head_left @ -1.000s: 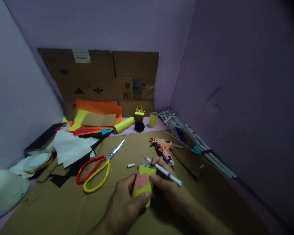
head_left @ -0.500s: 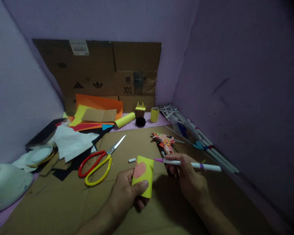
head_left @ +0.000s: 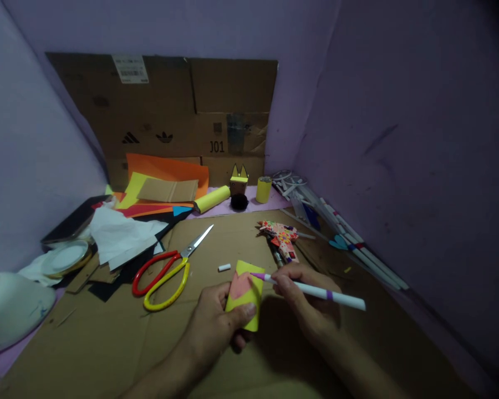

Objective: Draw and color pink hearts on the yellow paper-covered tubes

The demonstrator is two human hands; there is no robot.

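Grip, left hand (head_left: 214, 318): clasping yellow paper piece (head_left: 252, 295), pink heart (head_left: 240, 285) facing up, above cardboard (head_left: 108, 343) | Grip, right hand (head_left: 314, 318): pinching purple-tipped marker (head_left: 341, 298), tip at or just over heart's edge | Risk: possible stray purple streak, from slack left hold or jerked marker

On the upright cardboard panel (head_left: 233, 86), I am reading "J01" (head_left: 217, 147), a three-stripe logo (head_left: 130, 138) and a trefoil logo (head_left: 164, 137); its white label (head_left: 131, 70) is showing illegible print.
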